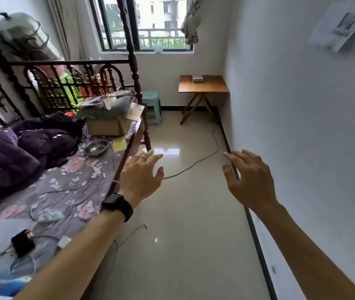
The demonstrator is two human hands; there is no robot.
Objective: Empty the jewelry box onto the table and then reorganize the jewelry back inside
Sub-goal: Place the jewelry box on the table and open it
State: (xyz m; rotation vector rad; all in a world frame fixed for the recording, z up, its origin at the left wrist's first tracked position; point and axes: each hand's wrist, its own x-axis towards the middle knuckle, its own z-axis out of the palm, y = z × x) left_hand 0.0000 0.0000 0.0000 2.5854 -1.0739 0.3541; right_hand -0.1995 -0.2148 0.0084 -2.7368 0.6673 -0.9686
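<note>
A small pale grey jewelry box (197, 78) sits shut on a wooden folding table (211, 87) at the far end of the room, against the right wall under the window. Both my arms stretch forward over the floor, well short of the table. My left hand (140, 176) is open with fingers spread, a ring on one finger and a black watch on the wrist. My right hand (249, 177) is open too, fingers apart, holding nothing. No jewelry is visible outside the box.
A dark wooden bed (129, 146) with purple bedding, a cardboard box, a metal bowl (96, 147) and cables fills the left side. A teal plastic stool (152, 107) stands left of the table. A cable (196, 162) trails across the tiled floor. The white wall runs along the right.
</note>
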